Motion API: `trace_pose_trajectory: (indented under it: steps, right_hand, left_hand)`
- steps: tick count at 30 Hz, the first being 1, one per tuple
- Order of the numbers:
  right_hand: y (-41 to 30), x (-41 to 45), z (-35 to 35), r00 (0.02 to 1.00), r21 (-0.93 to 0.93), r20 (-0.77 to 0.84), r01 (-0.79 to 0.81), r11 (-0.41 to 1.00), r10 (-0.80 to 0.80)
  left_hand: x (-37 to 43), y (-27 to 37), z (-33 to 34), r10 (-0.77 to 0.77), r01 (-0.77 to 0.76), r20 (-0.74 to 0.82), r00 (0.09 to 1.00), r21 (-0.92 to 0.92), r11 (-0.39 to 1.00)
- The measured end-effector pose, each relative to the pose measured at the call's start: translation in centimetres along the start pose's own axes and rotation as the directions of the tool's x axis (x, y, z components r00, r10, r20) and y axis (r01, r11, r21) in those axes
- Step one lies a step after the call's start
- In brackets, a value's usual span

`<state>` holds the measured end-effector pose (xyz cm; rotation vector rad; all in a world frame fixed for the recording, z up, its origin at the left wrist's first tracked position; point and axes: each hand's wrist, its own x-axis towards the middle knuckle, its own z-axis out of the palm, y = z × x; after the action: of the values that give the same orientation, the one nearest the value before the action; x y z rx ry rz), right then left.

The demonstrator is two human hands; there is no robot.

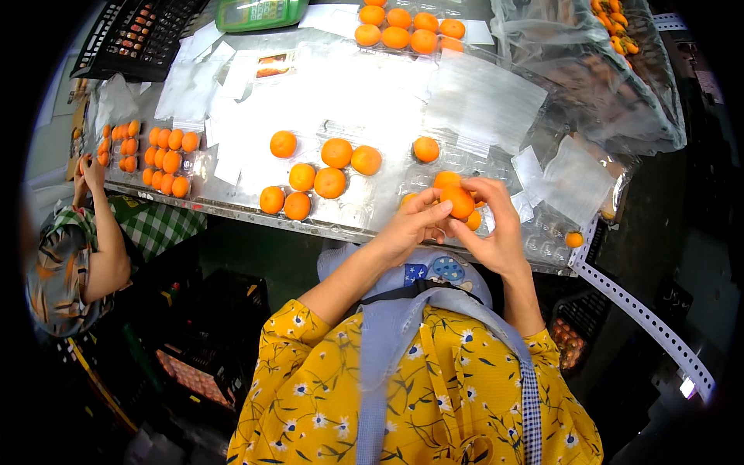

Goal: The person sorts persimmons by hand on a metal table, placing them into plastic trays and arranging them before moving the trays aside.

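Observation:
An orange mandarin (457, 203) is between my two hands, above the front edge of the table. My left hand (414, 220) has its thumb and fingertips on the fruit's left side. My right hand (494, 226) curls around its right side, thumb below and forefinger on top. Under and behind the hands lies a clear plastic tray (414, 174) with several mandarins, partly hidden by my fingers. One mandarin (426, 149) sits at this tray's far left. To the left, another clear tray (356, 203) holds several mandarins, with some of its hollows bare.
Filled mandarin trays stand at the back (398, 36) and left (168, 160). Plastic sheets (494, 96) cover part of the metal table. A plastic-lined crate (587, 87) is at back right, a green scale (261, 13) at back left. A co-worker's hands (90, 171) hold fruit at far left.

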<state>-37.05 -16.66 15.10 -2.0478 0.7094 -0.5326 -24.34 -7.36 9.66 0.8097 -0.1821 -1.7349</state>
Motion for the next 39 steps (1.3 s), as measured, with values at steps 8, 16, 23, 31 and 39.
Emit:
trace_pose_trajectory:
  steps: [8, 16, 23, 31, 39]
  right_hand:
    - [0.7, -0.2, -0.3, 0.994, 0.038, 0.098, 0.039, 0.999, -0.043]
    - [0.4, -0.6, 0.0, 0.993, 0.021, 0.109, 0.032, 0.999, -0.034]
    - [0.6, -0.5, 0.1, 0.990, 0.080, 0.136, 0.032, 0.996, -0.042]
    - [1.5, -0.6, -0.9, 0.984, 0.213, 0.174, -0.006, 0.977, -0.032]
    - [2.1, -0.6, -0.9, 0.980, 0.252, 0.200, -0.060, 0.966, 0.009]
  left_hand:
    - [-0.2, -0.1, -1.1, -0.023, 0.019, 0.169, 0.985, 0.023, 1.000]
    - [0.0, -0.3, -1.5, -0.084, 0.090, 0.189, 0.978, -0.021, 0.996]
    - [-0.2, -0.1, -1.7, -0.019, 0.010, 0.172, 0.985, 0.051, 0.999]
    - [-0.4, 0.1, -0.9, 0.030, -0.035, 0.162, 0.986, 0.027, 0.999]
    - [-0.3, -0.1, -1.9, -0.032, 0.021, 0.157, 0.987, 0.074, 0.997]
